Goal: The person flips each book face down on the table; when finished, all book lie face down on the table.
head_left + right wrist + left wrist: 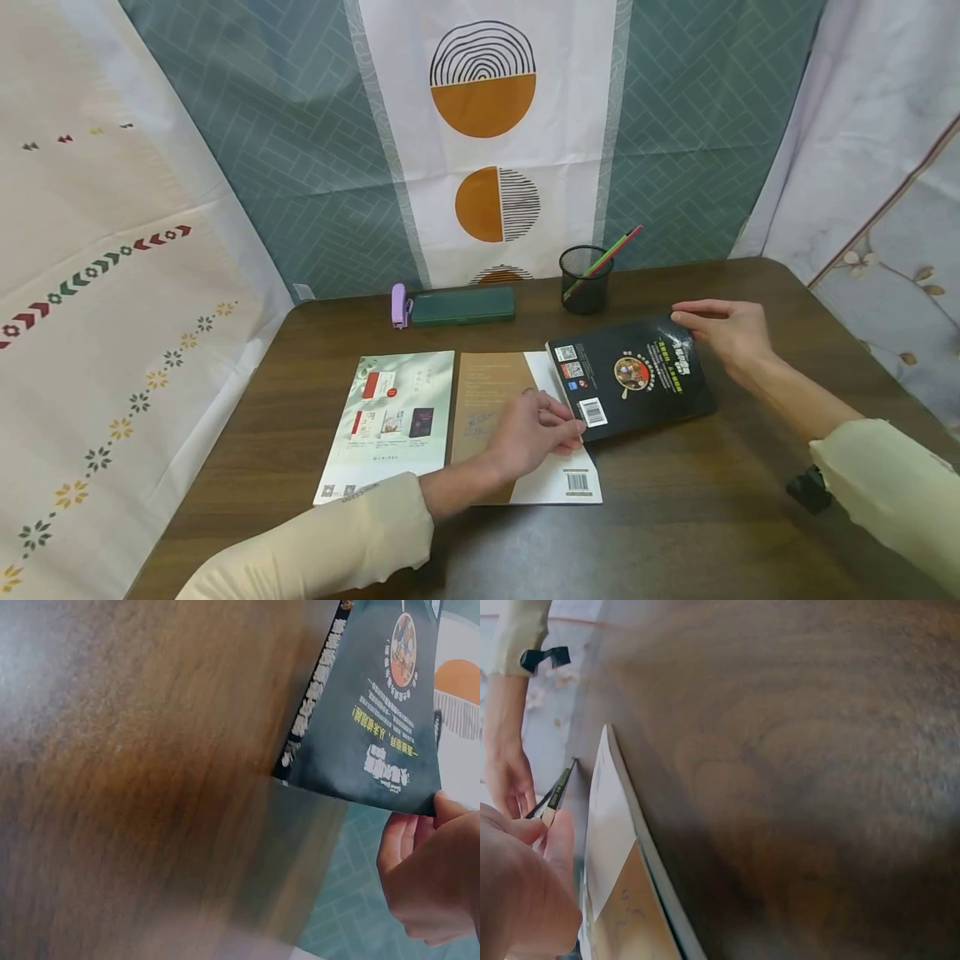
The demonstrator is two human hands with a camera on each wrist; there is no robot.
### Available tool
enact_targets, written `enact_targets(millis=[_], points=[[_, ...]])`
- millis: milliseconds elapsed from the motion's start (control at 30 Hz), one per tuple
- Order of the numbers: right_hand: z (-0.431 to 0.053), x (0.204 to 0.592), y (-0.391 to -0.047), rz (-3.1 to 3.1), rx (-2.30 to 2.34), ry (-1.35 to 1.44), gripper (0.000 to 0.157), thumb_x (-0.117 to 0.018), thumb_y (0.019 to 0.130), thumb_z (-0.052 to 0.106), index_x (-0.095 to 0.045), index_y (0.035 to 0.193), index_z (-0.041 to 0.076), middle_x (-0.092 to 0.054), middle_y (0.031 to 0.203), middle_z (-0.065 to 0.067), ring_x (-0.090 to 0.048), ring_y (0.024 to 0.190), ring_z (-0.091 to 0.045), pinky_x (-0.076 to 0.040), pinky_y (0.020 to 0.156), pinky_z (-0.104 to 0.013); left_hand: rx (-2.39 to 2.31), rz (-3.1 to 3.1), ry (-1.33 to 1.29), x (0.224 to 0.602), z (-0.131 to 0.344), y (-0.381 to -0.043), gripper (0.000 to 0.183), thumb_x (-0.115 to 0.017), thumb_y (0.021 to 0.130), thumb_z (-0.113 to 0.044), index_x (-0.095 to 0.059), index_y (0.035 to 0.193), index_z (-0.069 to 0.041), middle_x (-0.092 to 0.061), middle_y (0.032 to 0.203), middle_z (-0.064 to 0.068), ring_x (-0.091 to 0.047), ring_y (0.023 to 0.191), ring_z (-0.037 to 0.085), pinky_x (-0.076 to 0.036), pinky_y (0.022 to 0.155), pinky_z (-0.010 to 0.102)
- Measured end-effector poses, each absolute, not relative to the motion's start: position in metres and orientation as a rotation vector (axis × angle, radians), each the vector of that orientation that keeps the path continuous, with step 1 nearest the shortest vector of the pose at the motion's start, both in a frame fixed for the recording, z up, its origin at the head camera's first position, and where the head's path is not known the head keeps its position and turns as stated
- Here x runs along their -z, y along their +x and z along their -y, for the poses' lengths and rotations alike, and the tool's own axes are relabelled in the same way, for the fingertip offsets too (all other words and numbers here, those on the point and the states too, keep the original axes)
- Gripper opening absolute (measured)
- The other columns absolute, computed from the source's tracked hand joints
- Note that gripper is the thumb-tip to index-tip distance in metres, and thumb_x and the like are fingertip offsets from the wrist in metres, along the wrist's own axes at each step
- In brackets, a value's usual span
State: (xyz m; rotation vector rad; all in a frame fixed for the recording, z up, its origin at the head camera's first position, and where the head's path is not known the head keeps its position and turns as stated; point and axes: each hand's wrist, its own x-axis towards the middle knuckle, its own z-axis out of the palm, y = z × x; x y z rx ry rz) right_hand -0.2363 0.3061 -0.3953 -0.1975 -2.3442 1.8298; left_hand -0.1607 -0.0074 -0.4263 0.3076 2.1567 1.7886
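A black book [651, 379] with a round picture, yellow lettering and a barcode is tilted over the right side of the table. My right hand [731, 333] pinches its far right corner between thumb and fingers, as the right wrist view also shows. At its near left corner, by the barcode, my left hand [534, 429] pinches the edge. Under my left hand lies a brown and white book [517, 371], flat on the table. Left of that one, a pale green book [408, 383] lies flat with its printed cover up.
Along the back of the table [345, 333] stand a lilac stapler [400, 306], a dark green case [463, 306] and a black mesh cup [585, 287] holding a red and a green pencil. Patterned cloths hang behind and at both sides.
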Motion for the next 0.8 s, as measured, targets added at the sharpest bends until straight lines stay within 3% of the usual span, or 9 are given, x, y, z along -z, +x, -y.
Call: enact_targets(millis=[167, 367, 533, 667, 800], points=[[-0.3, 0.399, -0.242, 2.403, -1.768, -0.211, 0.048, -0.081, 0.097, 0.019, -0.068, 0.133, -0.01, -0.074, 0.09, 0.024, -0.064, 0.093, 0.004, -0.057, 0.076, -0.015, -1.767, -2.112, 0.274, 0.431, 0.003, -0.158, 0.012, -0.081, 0.093, -0.001, -0.072, 0.099, 0.005, -0.078, 0.081, 0.011, -0.077, 0.07, 0.02, -0.064, 0.066, 0.031], [-0.295, 0.402, -0.247, 2.468, -1.654, -0.231, 0.041, -0.08, 0.098, 0.021, -0.074, 0.129, -0.005, -0.074, 0.091, 0.022, -0.062, 0.09, 0.005, -0.054, 0.073, -0.014, -1.809, -1.983, 0.216, 0.431, -0.004, -0.155, 0.011, -0.079, 0.094, 0.001, -0.07, 0.099, 0.006, -0.079, 0.083, 0.015, -0.077, 0.07, 0.019, -0.064, 0.068, 0.033], [-0.29, 0.406, -0.25, 2.494, -1.589, -0.214, 0.038, -0.08, 0.098, 0.02, -0.075, 0.126, -0.004, -0.079, 0.106, 0.002, -0.062, 0.086, 0.005, -0.054, 0.071, -0.015, -1.834, -1.923, 0.159, 0.431, -0.011, -0.151, 0.011, -0.078, 0.094, 0.002, -0.069, 0.099, 0.007, -0.078, 0.084, 0.02, -0.078, 0.071, 0.024, -0.064, 0.067, 0.034], [-0.286, 0.408, -0.252, 2.531, -1.554, -0.19, 0.035, -0.078, 0.1, 0.02, -0.076, 0.126, -0.003, -0.077, 0.12, -0.014, -0.061, 0.087, 0.007, -0.053, 0.072, -0.014, -1.826, -1.894, 0.134, 0.434, -0.015, -0.149, 0.01, -0.078, 0.094, 0.002, -0.071, 0.098, 0.008, -0.078, 0.084, 0.02, -0.077, 0.069, 0.021, -0.064, 0.064, 0.031], [-0.283, 0.408, -0.255, 2.564, -1.544, -0.189, 0.034, -0.073, 0.103, 0.018, -0.073, 0.131, -0.002, -0.071, 0.13, -0.021, -0.065, 0.105, -0.005, -0.048, 0.079, -0.012, -1.804, -1.878, 0.136, 0.435, -0.017, -0.149, 0.009, -0.078, 0.095, 0.001, -0.074, 0.099, 0.008, -0.079, 0.085, 0.019, -0.075, 0.068, 0.016, -0.064, 0.065, 0.03]])
